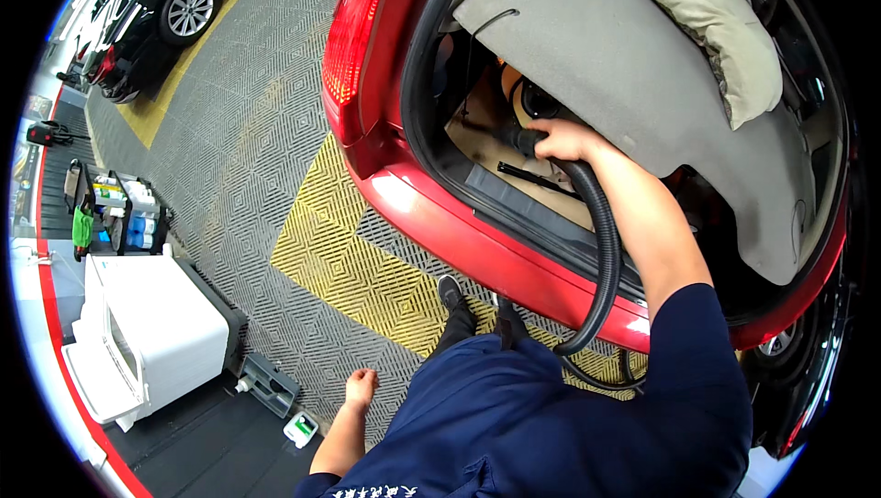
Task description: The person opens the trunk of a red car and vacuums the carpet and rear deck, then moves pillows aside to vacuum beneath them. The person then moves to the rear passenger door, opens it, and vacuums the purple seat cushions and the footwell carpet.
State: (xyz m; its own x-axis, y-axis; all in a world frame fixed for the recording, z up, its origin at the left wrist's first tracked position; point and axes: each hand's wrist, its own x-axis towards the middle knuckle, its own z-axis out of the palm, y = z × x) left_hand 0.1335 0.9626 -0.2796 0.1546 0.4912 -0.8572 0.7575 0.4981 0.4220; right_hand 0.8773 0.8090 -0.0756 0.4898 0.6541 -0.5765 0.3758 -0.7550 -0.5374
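My right hand (568, 141) reaches into the open rear of a red car (413, 222) and grips the dark end of a black corrugated vacuum hose (606, 243). The hose end points into the boot, over its beige floor (482, 143); its tip is hard to make out in the shadow. From my hand the hose arcs over the bumper and down toward the ground. A grey parcel shelf (592, 50) covers much of the boot opening. My left hand (363, 388) hangs low at my side with curled fingers, holding nothing visible.
A pale cushion (716, 30) lies on the shelf. A black strip (537, 180) rests inside the boot near the sill. On the left stand a white cabinet (165, 326) and a bottle cart (124, 212). A black car (158, 16) is parked at the upper left.
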